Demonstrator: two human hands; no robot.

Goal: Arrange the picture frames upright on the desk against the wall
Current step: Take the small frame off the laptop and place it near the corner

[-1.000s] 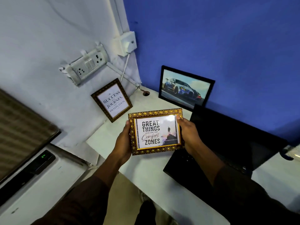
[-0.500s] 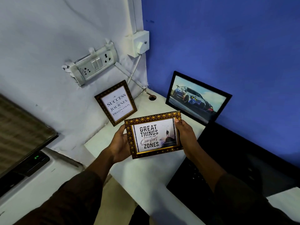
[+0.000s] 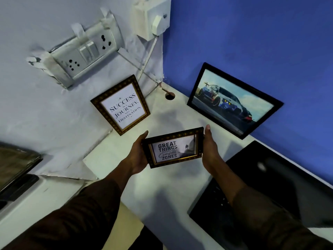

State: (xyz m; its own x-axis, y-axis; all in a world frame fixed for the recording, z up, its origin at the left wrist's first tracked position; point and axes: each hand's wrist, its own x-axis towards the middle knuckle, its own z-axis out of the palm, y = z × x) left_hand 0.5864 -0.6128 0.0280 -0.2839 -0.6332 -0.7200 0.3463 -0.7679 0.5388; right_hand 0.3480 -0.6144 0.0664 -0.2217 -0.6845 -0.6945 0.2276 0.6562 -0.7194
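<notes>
1. Both forearms reach forward over the white counter [image 3: 167,179], sleeves dark, wrists bare.
2. The left hand [image 3: 137,154] grips the left short edge of the gold-patterned frame [image 3: 173,147], thumb on the front rim, fingers behind it.
3. The right hand [image 3: 210,147] clamps the right short edge, thumb extended up along that side.
4. The frame is carried above the counter, between the two walls and near the corner. Its long axis runs left to right, with the right end slightly higher. The printed face, reading "GREAT THINGS ... ZONES", is turned toward the camera and tilted back.
5. A portrait frame [image 3: 120,105] reading "SUCCESS IS A JOURNEY" stands on the counter and leans against the white wall [image 3: 36,109].
6. A black landscape frame [image 3: 234,100] showing a car leans against the blue wall [image 3: 252,33].
7. An open laptop [image 3: 261,192] sits at the right, beside the right forearm.
</notes>
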